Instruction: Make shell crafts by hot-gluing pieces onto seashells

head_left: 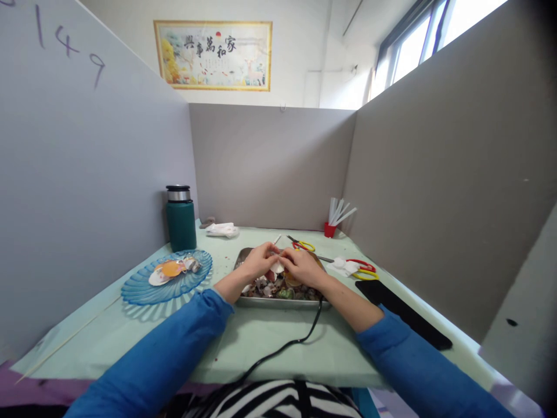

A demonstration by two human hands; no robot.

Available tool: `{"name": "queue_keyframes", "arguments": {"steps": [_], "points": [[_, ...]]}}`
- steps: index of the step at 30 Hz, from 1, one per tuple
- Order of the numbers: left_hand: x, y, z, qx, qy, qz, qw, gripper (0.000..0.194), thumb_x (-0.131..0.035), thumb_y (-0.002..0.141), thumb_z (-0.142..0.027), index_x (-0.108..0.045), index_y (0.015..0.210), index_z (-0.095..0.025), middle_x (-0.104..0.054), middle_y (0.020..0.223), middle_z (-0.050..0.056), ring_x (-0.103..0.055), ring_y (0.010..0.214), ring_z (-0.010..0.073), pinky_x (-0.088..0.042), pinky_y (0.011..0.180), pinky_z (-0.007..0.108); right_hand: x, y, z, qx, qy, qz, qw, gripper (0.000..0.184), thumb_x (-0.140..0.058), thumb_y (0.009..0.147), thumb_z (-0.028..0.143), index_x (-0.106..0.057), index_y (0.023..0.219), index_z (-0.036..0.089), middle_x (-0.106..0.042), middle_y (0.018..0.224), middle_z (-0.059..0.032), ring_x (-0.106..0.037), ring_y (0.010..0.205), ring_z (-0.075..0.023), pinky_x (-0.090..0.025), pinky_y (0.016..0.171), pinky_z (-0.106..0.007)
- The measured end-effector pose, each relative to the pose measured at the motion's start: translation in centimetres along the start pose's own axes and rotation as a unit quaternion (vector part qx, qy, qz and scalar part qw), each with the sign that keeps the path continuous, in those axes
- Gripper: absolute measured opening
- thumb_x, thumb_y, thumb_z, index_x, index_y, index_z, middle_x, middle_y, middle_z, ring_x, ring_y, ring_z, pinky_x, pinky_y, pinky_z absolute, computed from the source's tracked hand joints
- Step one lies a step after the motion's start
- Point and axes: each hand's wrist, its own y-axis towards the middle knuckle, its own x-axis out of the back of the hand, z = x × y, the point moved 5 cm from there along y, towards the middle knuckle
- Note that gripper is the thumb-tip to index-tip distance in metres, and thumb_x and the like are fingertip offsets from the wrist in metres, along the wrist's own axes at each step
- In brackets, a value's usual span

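Observation:
My left hand (261, 259) and my right hand (301, 266) meet at the fingertips above a metal tray (278, 303). Both have their fingers closed in a pinch; what is between them is too small and covered to make out. Just below the fingertips shows a white piece like a shell (277, 267), and I cannot tell whether it is held or lies in the tray. Small mixed seashells (266, 288) fill the tray's near part. A black cable (289, 343) runs from under my right wrist toward the table's front edge.
To the left, a blue scalloped plate (137, 290) bears flat shells (173, 267), with a green bottle (181, 223) behind. At right are scissors (368, 270), crumpled tissue (346, 266) and a black flat slab (402, 313). A red cup (330, 230) holds translucent sticks. Partitions enclose the table.

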Motion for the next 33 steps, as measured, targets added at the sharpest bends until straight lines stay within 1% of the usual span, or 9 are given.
{"name": "queue_keyframes", "arguments": {"steps": [9,15,25,29,33], "points": [[0.01,0.18,0.33,0.011,0.002,-0.018,1.0,0.017,-0.05,0.08,-0.027,-0.049,0.094,-0.017,-0.06,0.063,-0.002,-0.056,0.04,0.0085,-0.036,0.037,0.015,0.05,-0.03,0.14,0.0,0.001,0.001,1.0,0.023,-0.045,0.089,0.034,-0.058,0.08,0.017,-0.06,0.068,-0.0009,-0.049,0.062,-0.0113,-0.028,0.056,-0.022],[0.08,0.22,0.29,0.021,-0.006,-0.033,0.999,0.016,-0.053,0.079,-0.027,-0.049,0.09,-0.016,-0.059,0.064,-0.002,-0.054,0.039,0.0075,-0.036,0.036,0.015,-0.03,-0.04,0.09,0.004,0.008,0.0,1.0,0.023,-0.045,0.089,0.034,-0.058,0.08,0.017,-0.059,0.067,-0.0002,-0.049,0.061,-0.0109,-0.029,0.056,-0.022],[0.19,0.03,-0.04,0.008,0.014,-0.029,0.999,0.016,-0.05,0.08,-0.027,-0.049,0.091,-0.017,-0.058,0.065,-0.003,-0.055,0.038,0.0079,-0.034,0.036,0.015,0.02,-0.05,0.13,0.001,0.015,0.007,1.0,0.022,-0.044,0.088,0.033,-0.058,0.082,0.017,-0.06,0.068,-0.0007,-0.05,0.061,-0.0111,-0.031,0.057,-0.021],[0.33,-0.02,0.01,0.008,0.029,-0.037,0.999,0.024,-0.05,0.081,-0.032,-0.049,0.099,-0.017,-0.057,0.06,-0.004,-0.053,0.036,0.0072,-0.034,0.037,0.015,0.15,-0.05,0.07,-0.005,0.01,-0.004,1.0,0.022,-0.044,0.088,0.032,-0.058,0.08,0.017,-0.06,0.068,-0.0008,-0.051,0.062,-0.0114,-0.031,0.057,-0.021],[0.35,0.05,0.06,0.006,0.04,-0.031,0.999,0.026,-0.049,0.08,-0.041,-0.051,0.09,-0.017,-0.052,0.053,-0.006,-0.052,0.036,0.0079,-0.034,0.037,0.016,0.37,-0.01,0.09,-0.016,0.007,-0.013,1.0,0.022,-0.045,0.088,0.032,-0.057,0.078,0.017,-0.06,0.067,-0.0007,-0.051,0.061,-0.0114,-0.03,0.056,-0.021]]}}
